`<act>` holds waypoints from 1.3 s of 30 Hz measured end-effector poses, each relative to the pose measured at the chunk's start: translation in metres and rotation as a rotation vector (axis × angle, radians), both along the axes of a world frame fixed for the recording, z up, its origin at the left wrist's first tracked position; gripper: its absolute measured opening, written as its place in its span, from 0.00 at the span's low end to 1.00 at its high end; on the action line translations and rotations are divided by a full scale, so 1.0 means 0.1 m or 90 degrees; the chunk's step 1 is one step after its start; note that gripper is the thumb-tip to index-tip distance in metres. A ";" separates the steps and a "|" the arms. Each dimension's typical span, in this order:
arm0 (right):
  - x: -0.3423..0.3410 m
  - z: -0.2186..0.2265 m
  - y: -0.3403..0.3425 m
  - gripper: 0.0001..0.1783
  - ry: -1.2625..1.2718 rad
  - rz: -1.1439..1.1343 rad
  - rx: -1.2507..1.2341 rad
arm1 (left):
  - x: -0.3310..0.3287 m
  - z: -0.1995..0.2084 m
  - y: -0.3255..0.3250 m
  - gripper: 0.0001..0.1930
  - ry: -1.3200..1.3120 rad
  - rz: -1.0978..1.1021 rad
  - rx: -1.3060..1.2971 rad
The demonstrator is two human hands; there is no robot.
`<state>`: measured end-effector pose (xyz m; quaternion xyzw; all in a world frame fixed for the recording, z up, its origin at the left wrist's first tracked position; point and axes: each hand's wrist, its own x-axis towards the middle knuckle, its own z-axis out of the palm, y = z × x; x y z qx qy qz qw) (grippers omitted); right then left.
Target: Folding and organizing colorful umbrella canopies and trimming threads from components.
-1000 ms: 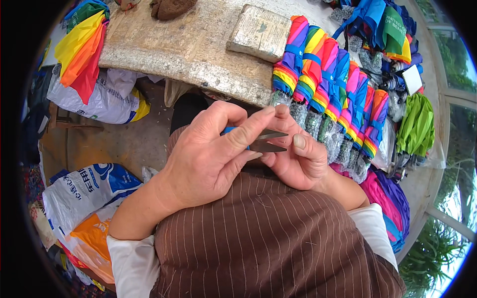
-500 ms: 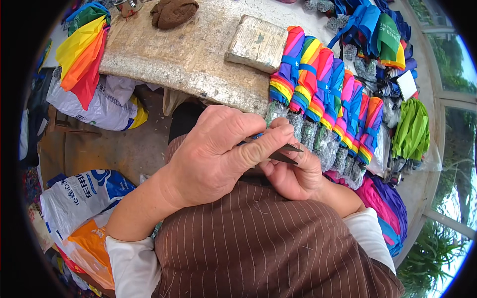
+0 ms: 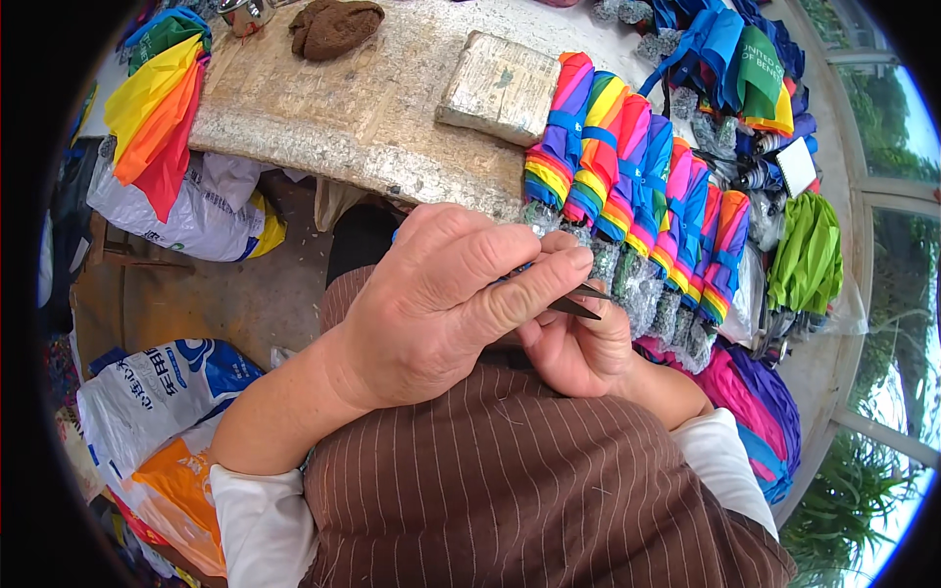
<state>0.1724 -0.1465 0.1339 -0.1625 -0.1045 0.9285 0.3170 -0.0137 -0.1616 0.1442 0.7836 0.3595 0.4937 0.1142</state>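
My left hand [image 3: 441, 304] lies over my right hand [image 3: 573, 343] just in front of my chest, above a brown striped apron. Together the two hands pinch a small dark pointed piece [image 3: 578, 302]; its tip pokes out past my left forefinger. Most of that piece is hidden under my left hand, so I cannot tell what it is. A bit of blue shows between my left fingers. Right beyond the hands lies a row of folded rainbow umbrellas [image 3: 627, 186], their handles wrapped in clear bubble plastic.
A worn stone-topped table [image 3: 363, 98] carries a grey block [image 3: 500, 86] and a brown cloth lump [image 3: 335, 24]. An open rainbow umbrella [image 3: 152, 108] hangs at its left end. Printed plastic sacks [image 3: 157, 392] lie on the floor left. Blue, green and purple umbrellas [image 3: 794, 255] pile up at right.
My left hand has slid forward over my right hand, covering more of the dark piece. The view has shifted a little, and the hands sit slightly lower.
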 end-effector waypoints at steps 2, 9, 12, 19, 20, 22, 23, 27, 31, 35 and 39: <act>0.00 0.00 -0.01 0.24 0.014 -0.011 -0.026 | 0.01 0.00 -0.01 0.25 -0.006 0.005 0.009; -0.02 0.00 0.00 0.24 0.062 0.000 -0.027 | 0.04 0.00 -0.04 0.24 0.007 0.024 0.026; 0.00 -0.03 0.00 0.23 0.061 0.006 -0.065 | 0.04 -0.04 -0.01 0.24 0.027 0.035 0.057; -0.01 0.03 0.00 0.23 0.050 0.003 -0.034 | 0.05 -0.04 -0.04 0.24 -0.015 0.038 0.012; -0.02 0.03 0.00 0.22 0.043 0.003 -0.034 | 0.05 -0.05 -0.04 0.24 -0.015 0.038 0.011; -0.03 0.05 0.00 0.23 0.026 0.000 -0.034 | 0.05 -0.06 -0.03 0.24 -0.011 0.029 0.005; -0.03 0.05 0.00 0.23 0.009 -0.003 -0.032 | 0.05 -0.05 -0.04 0.24 -0.011 0.029 0.005; 0.00 -0.06 -0.01 0.24 0.100 -0.001 -0.037 | 0.05 -0.06 -0.04 0.24 -0.007 0.019 0.021; -0.02 0.00 -0.01 0.24 0.077 0.001 -0.053 | 0.04 -0.06 -0.04 0.24 0.005 0.032 0.046; -0.02 0.00 -0.01 0.24 0.057 -0.004 -0.081 | 0.04 -0.04 -0.05 0.23 0.021 0.027 0.046; 0.00 -0.07 -0.01 0.23 0.139 0.006 -0.048 | 0.05 -0.07 -0.08 0.23 0.009 0.040 -0.001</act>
